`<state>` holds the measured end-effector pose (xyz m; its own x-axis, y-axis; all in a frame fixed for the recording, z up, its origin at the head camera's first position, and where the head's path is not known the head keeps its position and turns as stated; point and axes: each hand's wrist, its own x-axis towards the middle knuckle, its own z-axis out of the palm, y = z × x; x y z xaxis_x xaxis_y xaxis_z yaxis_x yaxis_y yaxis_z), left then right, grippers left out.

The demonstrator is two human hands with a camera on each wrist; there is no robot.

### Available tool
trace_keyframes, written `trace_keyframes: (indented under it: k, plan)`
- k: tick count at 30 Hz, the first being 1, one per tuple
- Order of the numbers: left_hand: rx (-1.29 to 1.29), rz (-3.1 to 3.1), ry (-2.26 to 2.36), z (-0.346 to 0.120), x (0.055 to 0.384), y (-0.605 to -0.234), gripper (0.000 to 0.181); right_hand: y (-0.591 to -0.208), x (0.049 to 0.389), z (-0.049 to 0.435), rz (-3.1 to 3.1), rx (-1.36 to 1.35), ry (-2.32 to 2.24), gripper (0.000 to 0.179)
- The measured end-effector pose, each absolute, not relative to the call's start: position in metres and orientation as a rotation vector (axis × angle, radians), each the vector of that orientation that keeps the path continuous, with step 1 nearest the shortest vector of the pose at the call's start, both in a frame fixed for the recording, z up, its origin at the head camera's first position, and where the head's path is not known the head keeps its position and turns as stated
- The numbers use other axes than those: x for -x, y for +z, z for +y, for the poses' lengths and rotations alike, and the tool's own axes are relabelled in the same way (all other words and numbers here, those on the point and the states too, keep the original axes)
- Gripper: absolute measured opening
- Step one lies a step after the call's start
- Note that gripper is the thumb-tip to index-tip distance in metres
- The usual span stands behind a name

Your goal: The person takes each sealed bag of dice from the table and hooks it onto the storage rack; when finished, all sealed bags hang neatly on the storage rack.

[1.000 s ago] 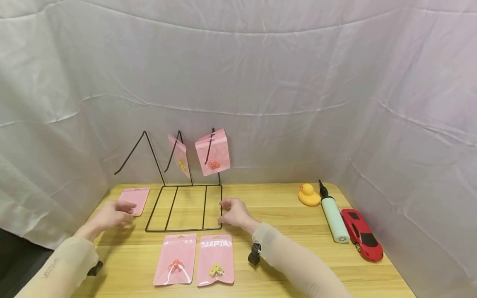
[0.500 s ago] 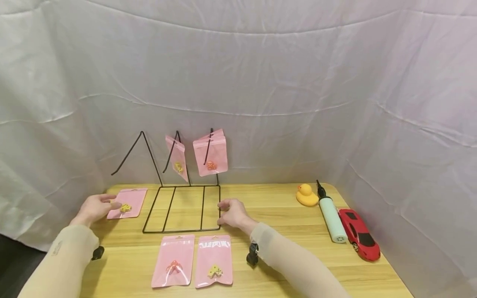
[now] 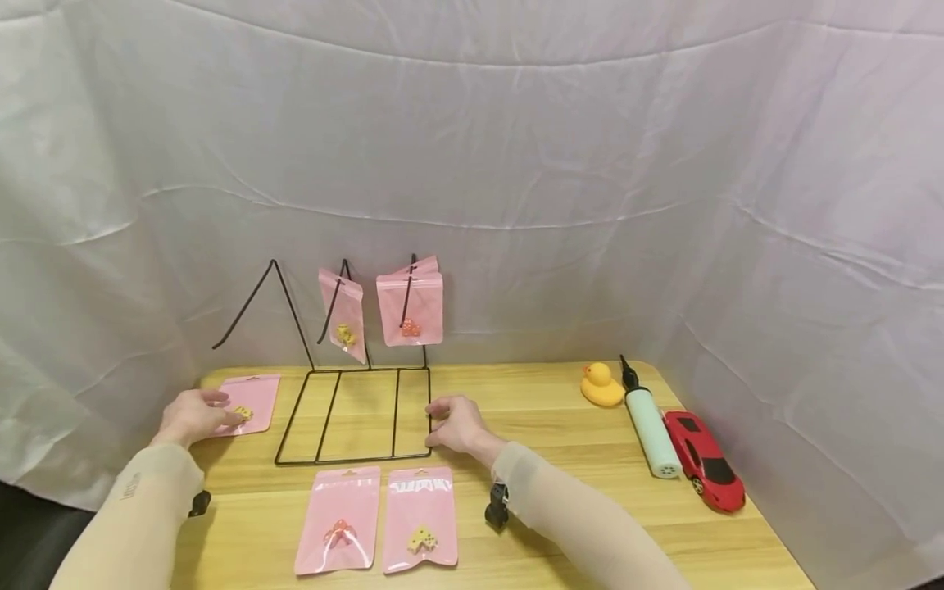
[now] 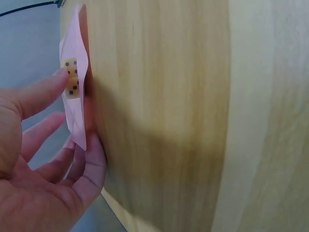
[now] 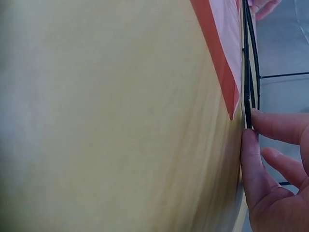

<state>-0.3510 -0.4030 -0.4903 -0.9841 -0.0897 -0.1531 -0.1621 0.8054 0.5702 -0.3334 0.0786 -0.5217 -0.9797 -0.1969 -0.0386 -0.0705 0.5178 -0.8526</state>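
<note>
A black wire rack [image 3: 354, 414] stands on the wooden table [image 3: 560, 459]. Two pink pouches [image 3: 342, 315] [image 3: 410, 310] hang from its slanted hooks; the left hook [image 3: 273, 303] is bare. My left hand [image 3: 221, 414] is at the table's left edge and pinches a pink pouch [image 3: 254, 395] holding yellow dice. In the left wrist view that hand [image 4: 79, 111] has one finger on top of the pouch [image 4: 72, 63] and the others under its raised edge. My right hand [image 3: 433, 418] pinches the rack's right base wire [image 5: 247, 72] between thumb and finger.
Two more pink pouches [image 3: 338, 520] [image 3: 420, 518] lie flat in front of the rack. At the right stand a yellow duck [image 3: 601, 385], a pale green pump [image 3: 649, 422] and a red toy car [image 3: 703, 469]. White cloth [image 3: 516, 164] walls in the table.
My left hand has slid leftward off the pouch, uncovering the yellow dice, and now holds the pouch's near edge. My right hand stays on the rack's base wire.
</note>
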Motion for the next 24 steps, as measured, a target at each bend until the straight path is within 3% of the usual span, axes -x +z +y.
trace_keyframes:
  k: [6,14,24]
  plan:
    - [0.181,2.888,0.893,-0.407,0.352,-0.492,0.080,-0.520,0.332,0.078,2.599,0.231,-1.483,0.057]
    - [0.276,2.930,0.999,-0.413,0.346,-0.498,0.055,-0.521,0.332,0.080,2.629,0.233,-1.450,0.056]
    - [0.273,2.715,1.386,-0.414,0.344,-0.499,0.068,-0.523,0.331,0.080,2.636,0.233,-1.442,0.055]
